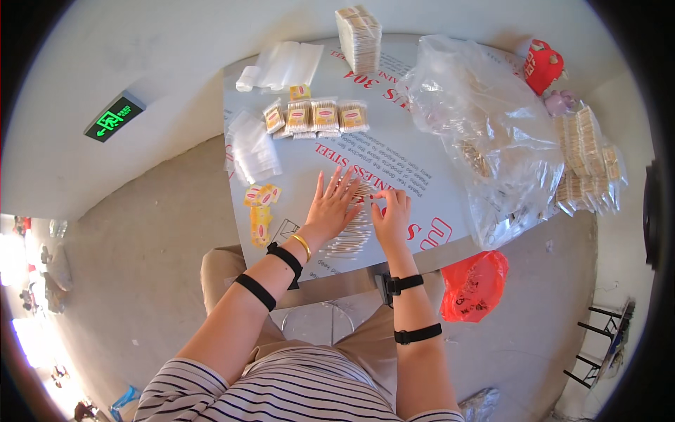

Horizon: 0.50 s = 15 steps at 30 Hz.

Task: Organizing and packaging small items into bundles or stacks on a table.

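Right now, from the head camera, both hands are down on the table [422, 151], a sheet-covered top with red lettering. The left hand [330, 207] lies flat, fingers spread wide apart, pressing on a pale heap of thin sticks [349, 235], cotton swabs or toothpicks by the look, though they are too small to be sure. The right hand [391, 214] sits just beside it at three o'clock, its fingertips drawn together as if pinching a few sticks at the heap's upper edge; whether anything is truly nipped between them I cannot tell.

Up at twelve o'clock from the hands runs a row of filled packets [316, 116] with red-and-yellow labels. At ten o'clock lie loose yellow labels [260, 211] and clear empty bags [252, 149]. Over at two o'clock slumps a big clear plastic sack [485, 126], with more packets stacked at its right.

By my judgement, the flat palm should hold the heap steady while the other hand squares a small bunch, ends level, before lifting any.
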Each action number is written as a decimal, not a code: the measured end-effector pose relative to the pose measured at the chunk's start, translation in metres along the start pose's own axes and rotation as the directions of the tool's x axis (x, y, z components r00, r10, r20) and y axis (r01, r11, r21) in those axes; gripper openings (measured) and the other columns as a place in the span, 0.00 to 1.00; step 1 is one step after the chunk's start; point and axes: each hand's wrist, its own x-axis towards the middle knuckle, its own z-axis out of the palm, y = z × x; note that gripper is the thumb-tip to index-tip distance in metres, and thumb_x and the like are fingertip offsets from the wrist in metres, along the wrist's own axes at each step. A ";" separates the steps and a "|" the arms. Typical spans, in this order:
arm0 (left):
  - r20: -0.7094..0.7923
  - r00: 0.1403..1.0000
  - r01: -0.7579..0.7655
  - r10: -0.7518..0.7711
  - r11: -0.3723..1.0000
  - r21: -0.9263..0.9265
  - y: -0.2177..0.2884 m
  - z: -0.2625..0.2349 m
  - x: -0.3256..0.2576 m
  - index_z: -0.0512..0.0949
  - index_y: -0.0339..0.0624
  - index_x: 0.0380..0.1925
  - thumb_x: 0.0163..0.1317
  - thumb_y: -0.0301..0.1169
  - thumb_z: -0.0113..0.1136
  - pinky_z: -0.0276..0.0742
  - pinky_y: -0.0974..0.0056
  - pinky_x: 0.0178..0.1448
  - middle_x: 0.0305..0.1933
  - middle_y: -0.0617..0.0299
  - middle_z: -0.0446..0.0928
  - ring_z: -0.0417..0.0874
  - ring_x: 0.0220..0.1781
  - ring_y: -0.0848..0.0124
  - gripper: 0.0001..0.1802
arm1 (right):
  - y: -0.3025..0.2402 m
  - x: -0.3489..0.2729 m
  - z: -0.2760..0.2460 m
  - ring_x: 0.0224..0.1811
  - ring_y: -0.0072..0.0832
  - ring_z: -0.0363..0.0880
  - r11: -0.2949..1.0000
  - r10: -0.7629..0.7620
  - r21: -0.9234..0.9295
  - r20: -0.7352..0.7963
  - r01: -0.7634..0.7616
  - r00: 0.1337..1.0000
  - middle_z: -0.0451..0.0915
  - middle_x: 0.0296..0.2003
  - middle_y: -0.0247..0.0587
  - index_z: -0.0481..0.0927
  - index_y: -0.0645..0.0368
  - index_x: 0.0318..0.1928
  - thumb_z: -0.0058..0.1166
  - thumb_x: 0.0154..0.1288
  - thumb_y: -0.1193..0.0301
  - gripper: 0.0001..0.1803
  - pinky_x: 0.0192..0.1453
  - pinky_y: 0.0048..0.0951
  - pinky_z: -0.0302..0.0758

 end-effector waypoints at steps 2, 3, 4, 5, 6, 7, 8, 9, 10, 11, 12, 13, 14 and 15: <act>0.024 1.000 -0.015 0.013 0.997 0.071 0.001 0.002 0.002 0.53 0.48 0.76 0.73 0.55 0.39 0.28 0.40 0.81 0.82 0.57 0.42 0.37 0.83 0.57 0.38 | 0.006 -0.008 -0.006 0.49 0.45 0.70 1.000 0.012 0.013 -0.010 -0.012 1.000 0.73 0.43 0.43 0.77 0.55 0.43 0.62 0.54 0.78 0.14 0.54 0.44 0.69; 0.073 0.997 -0.018 0.012 0.997 0.072 0.000 0.002 0.001 0.51 0.48 0.76 0.73 0.56 0.39 0.28 0.40 0.81 0.82 0.57 0.42 0.37 0.83 0.57 0.38 | 0.008 -0.011 -0.008 0.50 0.45 0.71 0.999 0.046 0.011 0.018 -0.046 0.999 0.74 0.45 0.44 0.77 0.55 0.44 0.60 0.56 0.78 0.15 0.56 0.45 0.69; 0.122 0.992 -0.026 0.017 0.997 0.067 0.002 0.001 0.001 0.50 0.48 0.77 0.73 0.56 0.38 0.27 0.40 0.81 0.82 0.58 0.42 0.37 0.84 0.57 0.39 | 0.012 -0.013 -0.010 0.51 0.46 0.71 0.996 0.084 0.003 0.044 -0.085 0.995 0.74 0.47 0.45 0.77 0.56 0.46 0.59 0.57 0.77 0.15 0.57 0.45 0.68; 0.122 0.992 -0.030 0.022 0.997 0.065 0.004 -0.001 0.001 0.50 0.48 0.77 0.73 0.56 0.38 0.27 0.40 0.81 0.82 0.58 0.42 0.37 0.84 0.57 0.39 | 0.016 -0.014 -0.012 0.51 0.46 0.71 0.996 0.088 0.000 0.042 -0.088 0.995 0.74 0.47 0.45 0.77 0.56 0.46 0.59 0.57 0.77 0.15 0.57 0.45 0.68; 0.119 0.993 0.007 -0.009 1.000 0.025 0.005 -0.003 -0.001 0.48 0.47 0.77 0.73 0.56 0.38 0.27 0.41 0.81 0.82 0.56 0.42 0.37 0.83 0.57 0.40 | 0.020 -0.014 -0.013 0.56 0.47 0.69 0.996 0.079 0.031 0.056 -0.081 0.995 0.74 0.52 0.48 0.76 0.57 0.50 0.58 0.60 0.76 0.17 0.61 0.46 0.67; 0.118 0.992 0.047 -0.045 0.999 -0.012 0.004 -0.004 -0.004 0.46 0.46 0.77 0.73 0.57 0.38 0.27 0.41 0.81 0.82 0.54 0.42 0.37 0.83 0.56 0.41 | 0.022 -0.013 -0.012 0.62 0.49 0.68 0.995 0.069 0.067 0.072 -0.074 0.995 0.73 0.56 0.50 0.75 0.59 0.55 0.56 0.63 0.74 0.19 0.65 0.47 0.66; 0.121 0.992 0.046 -0.045 0.999 -0.010 0.000 -0.004 -0.007 0.46 0.46 0.77 0.73 0.57 0.38 0.27 0.41 0.81 0.82 0.54 0.42 0.37 0.83 0.56 0.41 | 0.023 -0.013 -0.009 0.62 0.49 0.68 0.995 0.071 0.069 0.073 -0.076 0.995 0.73 0.56 0.50 0.75 0.59 0.55 0.56 0.63 0.74 0.19 0.65 0.47 0.66; -0.001 0.996 0.089 -0.089 0.991 -0.102 -0.005 -0.005 -0.009 0.44 0.44 0.77 0.73 0.57 0.38 0.27 0.42 0.81 0.82 0.52 0.42 0.38 0.83 0.56 0.42 | 0.023 -0.012 -0.005 0.68 0.50 0.63 0.998 0.013 0.061 0.101 -0.019 0.995 0.69 0.63 0.52 0.70 0.60 0.61 0.54 0.65 0.72 0.24 0.70 0.47 0.61; -0.122 0.982 0.121 -0.147 0.973 -0.197 -0.009 -0.002 -0.011 0.42 0.42 0.77 0.73 0.58 0.37 0.27 0.43 0.81 0.81 0.50 0.42 0.38 0.83 0.55 0.44 | 0.022 -0.010 -0.001 0.74 0.50 0.58 0.998 -0.050 0.056 0.129 0.043 0.990 0.64 0.69 0.55 0.65 0.62 0.68 0.51 0.68 0.69 0.29 0.75 0.47 0.57; -0.122 0.981 0.124 -0.149 0.973 -0.193 -0.011 0.003 -0.012 0.42 0.42 0.77 0.73 0.58 0.37 0.27 0.43 0.81 0.81 0.50 0.42 0.38 0.83 0.55 0.44 | 0.021 -0.010 0.002 0.74 0.50 0.58 0.997 -0.052 0.060 0.129 0.045 0.990 0.64 0.69 0.55 0.65 0.62 0.68 0.51 0.68 0.69 0.29 0.75 0.47 0.57; -0.094 0.979 0.166 -0.182 0.973 -0.159 -0.013 0.009 -0.011 0.41 0.39 0.77 0.73 0.58 0.37 0.28 0.43 0.82 0.81 0.48 0.42 0.38 0.83 0.55 0.45 | 0.020 -0.010 0.005 0.76 0.50 0.53 0.995 -0.088 -0.027 0.164 0.093 0.983 0.59 0.71 0.55 0.59 0.64 0.71 0.51 0.69 0.68 0.33 0.77 0.48 0.53; -0.064 0.974 0.208 -0.217 0.970 -0.122 -0.015 0.011 -0.012 0.41 0.37 0.76 0.73 0.59 0.36 0.28 0.44 0.82 0.81 0.46 0.42 0.38 0.83 0.55 0.46 | 0.018 -0.010 0.009 0.78 0.49 0.49 0.984 -0.118 -0.109 0.203 0.142 0.972 0.55 0.74 0.56 0.54 0.66 0.74 0.50 0.69 0.66 0.37 0.80 0.48 0.48; -0.061 0.974 0.211 -0.220 0.970 -0.118 -0.014 0.013 -0.012 0.41 0.37 0.76 0.73 0.59 0.36 0.28 0.44 0.82 0.81 0.46 0.42 0.38 0.83 0.55 0.46 | 0.015 -0.009 0.013 0.78 0.49 0.49 0.984 -0.118 -0.104 0.204 0.142 0.972 0.55 0.74 0.56 0.54 0.66 0.74 0.50 0.69 0.66 0.37 0.80 0.48 0.48; -0.045 0.980 0.189 -0.196 0.973 -0.130 -0.011 0.016 -0.012 0.41 0.36 0.76 0.72 0.60 0.35 0.27 0.44 0.82 0.81 0.47 0.42 0.39 0.83 0.55 0.46 | 0.012 -0.009 0.019 0.79 0.48 0.48 0.978 -0.127 -0.131 0.230 0.160 0.965 0.54 0.75 0.55 0.52 0.66 0.74 0.49 0.70 0.65 0.37 0.80 0.48 0.47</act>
